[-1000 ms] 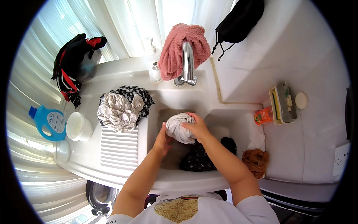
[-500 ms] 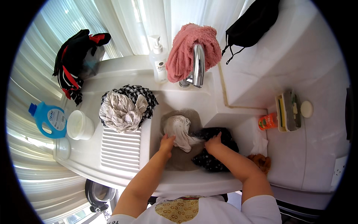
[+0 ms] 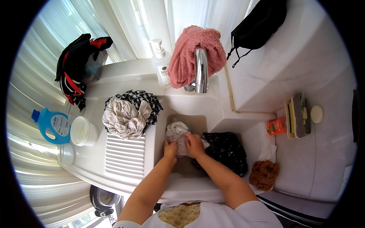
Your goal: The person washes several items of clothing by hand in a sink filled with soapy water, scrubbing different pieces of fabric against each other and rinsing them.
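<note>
In the sink basin [image 3: 161, 114] a wet, crumpled whitish cloth garment [image 3: 176, 130] is bunched between my two hands. My left hand [image 3: 170, 149] grips its near left side, thumb up. My right hand [image 3: 194, 145] is closed over its right side, with the fingers curled into the folds. Just right of that hand lies a black garment with small pale specks [image 3: 227, 154], heaped against the basin's right wall and touched by neither hand. Murky water shows around the cloth. Some of my fingertips are hidden in the fabric.
A ribbed washboard [image 3: 125, 155] lies left of the basin, with a whitish bundle [image 3: 123, 117] above it. Behind stand a chrome faucet [image 3: 201, 72] draped with a pink towel [image 3: 186, 57] and a pump bottle [image 3: 161, 66]. A brown cloth [image 3: 264, 174] sits at right, a blue jug [image 3: 53, 125] far left.
My right hand has moved left from beside the black garment onto the whitish cloth. The cloth is more bunched up. The black garment has spread slightly, and the whole view has shifted a little.
</note>
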`<control>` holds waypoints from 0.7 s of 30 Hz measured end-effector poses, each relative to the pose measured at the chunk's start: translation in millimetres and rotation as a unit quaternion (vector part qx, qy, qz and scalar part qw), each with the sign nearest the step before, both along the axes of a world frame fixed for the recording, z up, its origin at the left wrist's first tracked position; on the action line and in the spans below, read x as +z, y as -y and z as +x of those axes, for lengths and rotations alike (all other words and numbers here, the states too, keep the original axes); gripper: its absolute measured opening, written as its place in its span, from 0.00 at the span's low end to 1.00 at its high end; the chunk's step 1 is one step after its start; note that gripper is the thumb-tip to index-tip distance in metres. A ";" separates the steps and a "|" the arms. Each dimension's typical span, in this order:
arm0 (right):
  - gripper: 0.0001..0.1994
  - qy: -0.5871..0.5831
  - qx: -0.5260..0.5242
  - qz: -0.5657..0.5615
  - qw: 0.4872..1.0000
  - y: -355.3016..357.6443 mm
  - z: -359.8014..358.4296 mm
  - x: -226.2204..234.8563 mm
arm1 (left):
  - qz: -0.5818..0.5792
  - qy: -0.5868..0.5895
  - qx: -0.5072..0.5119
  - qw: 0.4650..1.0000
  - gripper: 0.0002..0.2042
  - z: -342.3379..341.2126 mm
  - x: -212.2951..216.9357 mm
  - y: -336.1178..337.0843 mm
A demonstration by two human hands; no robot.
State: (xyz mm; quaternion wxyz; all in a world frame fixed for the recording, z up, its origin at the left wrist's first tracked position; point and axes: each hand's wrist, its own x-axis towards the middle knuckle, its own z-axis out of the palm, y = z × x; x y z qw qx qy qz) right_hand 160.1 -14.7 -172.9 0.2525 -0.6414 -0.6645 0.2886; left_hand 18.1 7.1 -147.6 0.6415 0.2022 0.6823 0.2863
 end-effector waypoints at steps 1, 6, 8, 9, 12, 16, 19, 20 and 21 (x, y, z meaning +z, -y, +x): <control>0.23 0.006 -0.140 -0.014 0.990 6.3 -13.4 11.4 | -0.023 0.014 0.003 1.000 0.33 0.9 -1.9 -1.0; 0.14 -0.113 -0.176 -0.003 0.978 12.6 -22.6 1.0 | -0.045 0.220 0.027 0.974 0.27 -0.3 -18.8 -2.7; 0.10 -0.208 -0.031 -0.022 0.977 10.8 -23.4 58.9 | -0.086 0.314 0.007 0.946 0.26 -14.3 -49.8 -11.4; 0.08 -0.251 0.036 -0.032 0.967 11.0 -19.4 89.9 | -0.069 0.360 0.005 0.930 0.23 -8.1 -30.4 -12.1; 0.05 -0.428 0.113 -0.244 0.863 15.0 -2.4 130.1 | -0.046 0.414 0.005 0.909 0.18 -0.3 14.5 -9.8; 0.11 -0.622 -0.154 -0.163 0.750 7.2 22.4 103.8 | -0.087 0.434 0.044 0.896 0.17 9.0 6.0 1.3; 0.13 -0.537 -0.229 -0.062 0.810 6.5 -3.5 65.6 | -0.017 0.479 0.023 0.878 0.18 15.3 54.1 8.6; 0.14 -0.475 -0.233 -0.022 0.848 12.3 -18.6 47.7 | -0.011 0.478 0.039 0.877 0.18 15.7 55.3 7.5; 0.16 -0.211 -0.259 0.044 0.942 22.5 -37.9 63.5 | -0.005 0.476 0.061 0.877 0.18 12.3 54.1 5.3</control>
